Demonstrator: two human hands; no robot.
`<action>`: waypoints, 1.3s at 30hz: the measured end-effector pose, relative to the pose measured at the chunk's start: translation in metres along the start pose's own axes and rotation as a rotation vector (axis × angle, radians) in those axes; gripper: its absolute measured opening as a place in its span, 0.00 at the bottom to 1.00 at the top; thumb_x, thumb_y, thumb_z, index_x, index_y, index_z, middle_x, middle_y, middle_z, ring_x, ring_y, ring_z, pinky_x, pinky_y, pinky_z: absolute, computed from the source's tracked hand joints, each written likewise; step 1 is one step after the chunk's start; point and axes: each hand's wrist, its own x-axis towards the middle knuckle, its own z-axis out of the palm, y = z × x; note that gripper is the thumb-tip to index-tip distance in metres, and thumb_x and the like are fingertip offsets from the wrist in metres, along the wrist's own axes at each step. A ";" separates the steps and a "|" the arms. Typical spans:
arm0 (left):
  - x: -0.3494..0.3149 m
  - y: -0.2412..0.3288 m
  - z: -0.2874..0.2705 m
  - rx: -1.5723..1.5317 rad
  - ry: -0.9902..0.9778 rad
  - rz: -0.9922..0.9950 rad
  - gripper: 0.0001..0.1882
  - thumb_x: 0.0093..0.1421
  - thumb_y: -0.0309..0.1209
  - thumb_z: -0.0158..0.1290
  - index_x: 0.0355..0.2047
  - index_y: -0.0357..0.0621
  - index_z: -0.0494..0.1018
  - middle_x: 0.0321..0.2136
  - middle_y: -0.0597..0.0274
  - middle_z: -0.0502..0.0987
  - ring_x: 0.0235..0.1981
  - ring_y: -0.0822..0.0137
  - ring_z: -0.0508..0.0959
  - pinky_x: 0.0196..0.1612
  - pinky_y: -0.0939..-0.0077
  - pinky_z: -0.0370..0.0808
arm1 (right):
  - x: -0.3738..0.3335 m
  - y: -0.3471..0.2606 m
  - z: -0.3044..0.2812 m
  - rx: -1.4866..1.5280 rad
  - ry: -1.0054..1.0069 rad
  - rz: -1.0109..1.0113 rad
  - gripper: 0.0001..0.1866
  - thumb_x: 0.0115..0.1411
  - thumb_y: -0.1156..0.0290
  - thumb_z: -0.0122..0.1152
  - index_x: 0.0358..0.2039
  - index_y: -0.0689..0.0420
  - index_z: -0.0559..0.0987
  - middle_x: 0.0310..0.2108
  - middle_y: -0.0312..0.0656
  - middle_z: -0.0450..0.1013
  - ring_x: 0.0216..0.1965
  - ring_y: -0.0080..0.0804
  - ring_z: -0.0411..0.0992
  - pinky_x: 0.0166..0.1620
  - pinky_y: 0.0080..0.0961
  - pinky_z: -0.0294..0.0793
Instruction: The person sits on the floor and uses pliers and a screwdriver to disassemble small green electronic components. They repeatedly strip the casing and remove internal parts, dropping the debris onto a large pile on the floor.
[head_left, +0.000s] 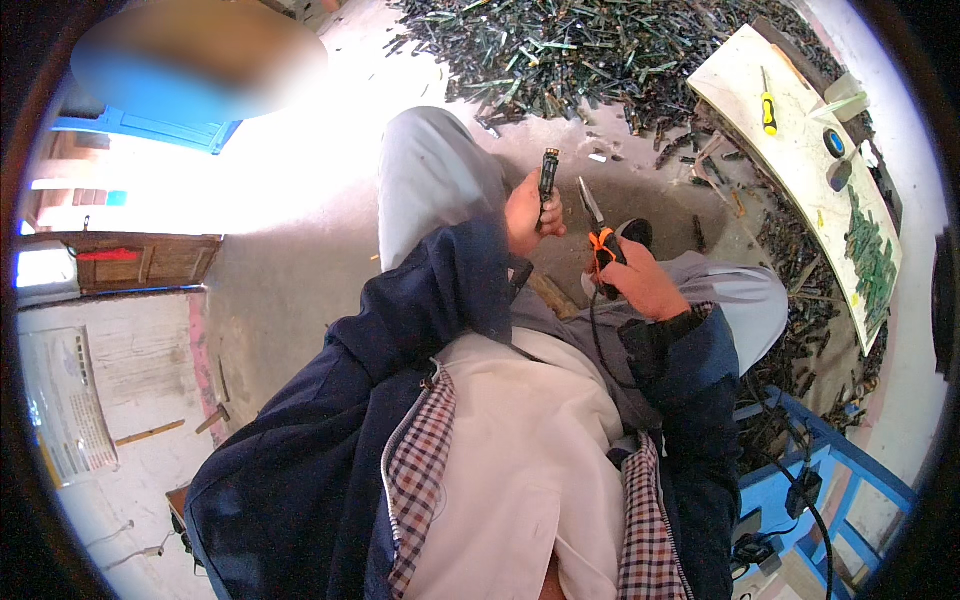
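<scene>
My left hand [524, 214] is closed around a narrow dark electronic strip [548, 176], held upright with a small copper-coloured patch at its top end. To the right, my right hand [645, 280] grips a pair of long-nosed pliers [603, 240] with orange and black handles. The metal jaws point up and a little left, a short gap away from the strip. Whether the jaws are fully closed is too small to tell. Both hands are over my lap, between my bent knees.
A large heap of dark strips [540, 60] covers the floor ahead. On the right, a pale board [790, 130] carries a yellow screwdriver [768, 112], a blue-and-black roll [834, 143] and many green circuit pieces [870, 250]. A blue frame [850, 455] with black cables stands at lower right.
</scene>
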 end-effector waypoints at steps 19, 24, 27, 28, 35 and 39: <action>-0.005 0.011 -0.002 -0.012 -0.041 -0.038 0.26 0.65 0.52 0.33 0.14 0.53 0.58 0.06 0.70 0.52 0.09 0.69 0.54 0.25 0.69 0.62 | 0.007 -0.032 -0.018 -1.117 0.379 -0.308 0.25 0.51 0.74 0.54 0.51 0.62 0.65 0.42 0.46 0.67 0.47 0.43 0.67 0.41 0.33 0.74; -0.003 0.010 -0.003 -0.007 -0.075 -0.002 0.27 0.66 0.52 0.32 0.14 0.54 0.59 0.06 0.70 0.53 0.10 0.69 0.56 0.25 0.69 0.62 | 0.010 -0.029 -0.013 -1.078 0.482 -0.287 0.32 0.48 0.79 0.55 0.57 0.63 0.62 0.50 0.48 0.63 0.53 0.47 0.62 0.50 0.39 0.67; 0.000 0.008 -0.008 0.023 -0.126 0.021 0.28 0.65 0.53 0.33 0.13 0.53 0.59 0.06 0.69 0.54 0.11 0.69 0.56 0.25 0.70 0.62 | 0.009 -0.030 -0.012 -1.103 0.556 -0.309 0.32 0.49 0.79 0.54 0.57 0.63 0.62 0.51 0.48 0.63 0.54 0.47 0.62 0.51 0.40 0.65; 0.001 0.007 -0.008 0.016 -0.127 0.023 0.28 0.65 0.53 0.32 0.13 0.53 0.59 0.06 0.69 0.54 0.11 0.69 0.56 0.25 0.70 0.62 | 0.009 -0.029 -0.011 -1.112 0.566 -0.301 0.32 0.49 0.78 0.53 0.58 0.62 0.62 0.51 0.48 0.63 0.55 0.47 0.62 0.52 0.40 0.65; 0.002 0.008 -0.011 -0.010 -0.187 0.008 0.28 0.65 0.54 0.33 0.13 0.52 0.59 0.07 0.69 0.55 0.11 0.69 0.57 0.25 0.71 0.60 | 0.013 -0.025 -0.006 -1.151 0.601 -0.265 0.28 0.52 0.76 0.52 0.57 0.60 0.64 0.51 0.47 0.64 0.54 0.45 0.62 0.51 0.38 0.65; 0.002 0.007 -0.011 -0.013 -0.115 -0.030 0.28 0.64 0.55 0.34 0.13 0.51 0.59 0.07 0.68 0.55 0.11 0.69 0.57 0.24 0.71 0.60 | 0.014 -0.029 -0.004 -1.187 0.611 -0.265 0.26 0.53 0.75 0.53 0.55 0.59 0.65 0.50 0.45 0.64 0.53 0.43 0.63 0.49 0.37 0.66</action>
